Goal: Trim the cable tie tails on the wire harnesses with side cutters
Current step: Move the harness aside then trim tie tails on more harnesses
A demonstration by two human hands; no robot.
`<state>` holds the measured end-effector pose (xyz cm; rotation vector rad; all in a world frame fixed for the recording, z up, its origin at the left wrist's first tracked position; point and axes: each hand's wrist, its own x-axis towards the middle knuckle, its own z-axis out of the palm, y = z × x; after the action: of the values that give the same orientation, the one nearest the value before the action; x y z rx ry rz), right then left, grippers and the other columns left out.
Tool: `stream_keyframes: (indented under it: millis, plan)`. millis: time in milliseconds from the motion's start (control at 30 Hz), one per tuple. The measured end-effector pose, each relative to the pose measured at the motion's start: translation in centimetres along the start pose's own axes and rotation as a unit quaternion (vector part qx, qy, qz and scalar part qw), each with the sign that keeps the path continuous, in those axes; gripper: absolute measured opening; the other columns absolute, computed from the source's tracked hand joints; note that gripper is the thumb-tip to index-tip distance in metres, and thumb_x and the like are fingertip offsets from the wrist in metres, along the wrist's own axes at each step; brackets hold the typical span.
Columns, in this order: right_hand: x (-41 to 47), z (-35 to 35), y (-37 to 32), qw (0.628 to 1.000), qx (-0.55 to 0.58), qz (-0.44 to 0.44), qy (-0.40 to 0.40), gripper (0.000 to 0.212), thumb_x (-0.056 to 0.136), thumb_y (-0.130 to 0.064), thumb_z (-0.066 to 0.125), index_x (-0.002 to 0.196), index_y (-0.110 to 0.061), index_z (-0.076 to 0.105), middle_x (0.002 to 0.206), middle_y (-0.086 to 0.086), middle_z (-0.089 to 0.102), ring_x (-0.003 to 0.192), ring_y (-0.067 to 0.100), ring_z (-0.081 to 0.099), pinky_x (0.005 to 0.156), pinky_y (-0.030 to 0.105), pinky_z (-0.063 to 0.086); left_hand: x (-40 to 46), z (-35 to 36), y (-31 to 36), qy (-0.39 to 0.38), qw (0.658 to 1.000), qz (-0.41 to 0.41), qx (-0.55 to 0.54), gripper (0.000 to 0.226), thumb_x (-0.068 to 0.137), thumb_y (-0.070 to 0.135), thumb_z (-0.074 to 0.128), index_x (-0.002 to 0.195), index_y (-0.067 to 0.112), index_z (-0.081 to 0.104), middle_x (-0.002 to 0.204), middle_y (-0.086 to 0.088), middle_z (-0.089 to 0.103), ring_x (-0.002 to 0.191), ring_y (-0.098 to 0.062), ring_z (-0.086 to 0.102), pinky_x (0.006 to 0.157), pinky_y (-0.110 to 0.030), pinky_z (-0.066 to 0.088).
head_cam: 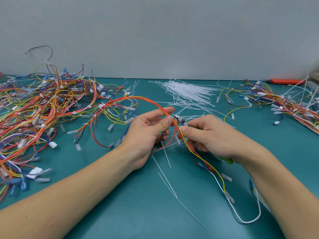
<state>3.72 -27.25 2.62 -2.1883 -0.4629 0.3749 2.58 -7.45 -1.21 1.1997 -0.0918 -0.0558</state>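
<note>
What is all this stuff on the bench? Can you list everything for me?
Held wire harness: one, red, yellow and orange wires, between both hands at centre.
Side cutters: one, metal head with green handle, in the right hand, tip at the held wires.
Harness pile: one large tangle, many colours, left side.
Smaller harness pile: one, many colours, far right.
Loose cable ties: one heap, too many to count, white, back centre.
Cut tie tails: several, white, scattered near the hands.
Orange object: one, far right, too blurred to name.
Table: one, teal.
Left hand: fingers pinch the harness.
Right hand: grips the cutters.
</note>
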Motion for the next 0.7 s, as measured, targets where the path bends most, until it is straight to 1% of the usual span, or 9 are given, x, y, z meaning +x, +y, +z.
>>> stream_keyframes:
  millis: [133,200,267,367,433,467,567,633,700]
  plan:
    - [0.03,-0.07,-0.06,1.000,-0.018,0.005,-0.003,0.051,0.086,-0.066,0.052,0.072,-0.017,0.062,0.060,0.006,0.067,0.049,0.020,0.046,0.054,0.037,0.039,-0.05,0.11,-0.03,0.004,1.000,0.000,0.005,0.033,0.079,0.021,0.076,0.112,0.018,0.078,0.077,0.002,0.069,0.059,-0.010,0.051,0.057,-0.020,0.048]
    - [0.01,-0.16,-0.17,0.999,-0.051,0.005,-0.013,0.051,0.085,-0.068,0.048,0.076,-0.019,0.061,0.064,0.005,0.072,0.048,0.022,0.057,0.055,0.038,0.046,-0.06,0.14,-0.03,0.004,1.000,-0.001,0.005,0.033,0.079,0.020,0.075,0.112,0.018,0.077,0.078,0.000,0.069,0.059,-0.010,0.051,0.056,-0.020,0.048]
    - [0.00,-0.04,-0.26,0.999,-0.048,-0.001,-0.007,0.049,0.091,-0.063,0.048,0.076,-0.018,0.062,0.069,0.006,0.075,0.055,0.023,0.069,0.057,0.039,0.053,-0.06,0.19,-0.01,0.006,1.000,-0.001,0.006,0.031,0.081,0.018,0.075,0.112,0.017,0.077,0.078,0.000,0.069,0.059,-0.010,0.051,0.056,-0.020,0.048]
    - [0.39,0.23,-0.14,0.996,-0.016,-0.016,0.087,0.038,0.103,-0.046,0.054,0.080,-0.018,0.067,0.067,0.002,0.073,0.052,0.019,0.069,0.055,0.034,0.053,-0.05,0.18,0.08,0.014,1.000,-0.004,-0.002,0.023,0.090,0.011,0.070,0.112,0.017,0.076,0.086,-0.004,0.073,0.059,-0.010,0.052,0.056,-0.020,0.048]
    - [0.65,0.11,0.04,0.989,0.008,-0.002,0.145,0.035,0.103,-0.044,0.057,0.084,-0.018,0.070,0.066,0.001,0.073,0.047,0.016,0.062,0.057,0.034,0.050,-0.04,0.10,0.20,0.023,1.000,-0.008,-0.008,0.021,0.093,0.011,0.069,0.112,0.015,0.075,0.091,-0.007,0.075,0.061,-0.011,0.054,0.056,-0.021,0.049]
    - [0.66,-0.08,0.12,0.988,0.029,0.007,0.150,0.035,0.102,-0.045,0.058,0.084,-0.017,0.070,0.067,0.002,0.073,0.048,0.015,0.060,0.058,0.035,0.048,-0.03,0.07,0.26,0.026,1.000,-0.010,-0.011,0.020,0.093,0.012,0.070,0.112,0.014,0.074,0.092,-0.008,0.075,0.062,-0.012,0.056,0.057,-0.022,0.051]
    - [0.23,-0.58,-0.03,0.993,0.065,0.013,0.102,0.033,0.101,-0.045,0.061,0.086,-0.017,0.071,0.075,0.004,0.076,0.053,0.015,0.060,0.059,0.032,0.046,-0.09,0.06,0.48,0.032,0.999,-0.011,-0.027,0.020,0.089,0.017,0.072,0.108,0.012,0.073,0.092,-0.007,0.076,0.067,-0.014,0.064,0.059,-0.024,0.055]
    - [-0.09,-0.58,-0.35,0.995,0.078,-0.004,0.058,0.029,0.101,-0.039,0.063,0.084,-0.017,0.070,0.079,0.006,0.077,0.055,0.015,0.059,0.056,0.024,0.046,-0.18,0.12,0.66,0.029,0.999,-0.012,-0.030,0.024,0.083,0.023,0.074,0.106,0.014,0.073,0.092,-0.006,0.077,0.069,-0.015,0.068,0.059,-0.024,0.056]
    - [-0.23,-0.54,-0.58,0.995,0.096,-0.015,0.026,0.027,0.102,-0.032,0.064,0.078,-0.020,0.070,0.078,0.008,0.076,0.057,0.016,0.057,0.054,0.021,0.045,-0.18,0.17,0.77,0.030,0.999,-0.013,-0.031,0.024,0.082,0.024,0.075,0.104,0.015,0.073,0.091,-0.006,0.077,0.071,-0.015,0.070,0.059,-0.024,0.057]
